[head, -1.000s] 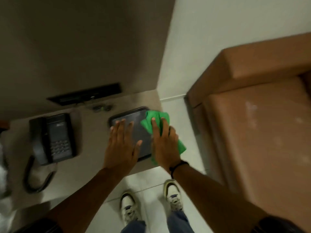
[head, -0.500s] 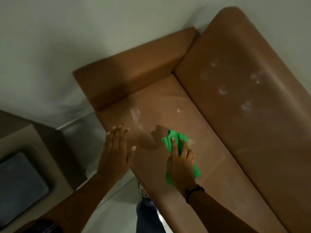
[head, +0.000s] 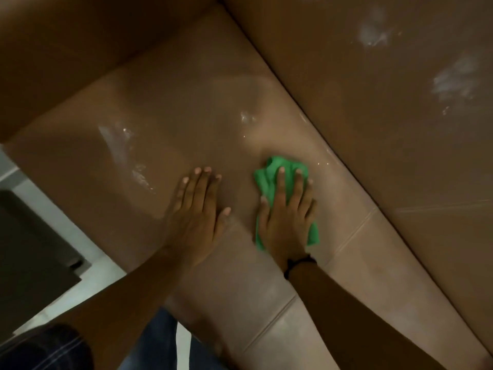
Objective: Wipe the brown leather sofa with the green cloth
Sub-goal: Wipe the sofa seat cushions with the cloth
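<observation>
On brown leather sofa (head: 165, 124) seat, green cloth (head: 269, 180) pinned flat under spread right hand (head: 286, 212), left hand (head: 196, 206) open & empty beside it, w/ nearest white smears (head: 246, 117) just ahead of cloth, others up-left, more on backrest to right.

open seat (head: 186, 108) ahead of both hands, armrest (head: 80, 49) blocking left, backrest (head: 373, 129) blocking right

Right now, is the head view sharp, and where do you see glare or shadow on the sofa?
Head view: slightly soft, dim, warm light; glossy glare on the seat cushion; white smears on the backrest catch light; armrest in shadow; the green cloth under the right hand stays clear.
</observation>
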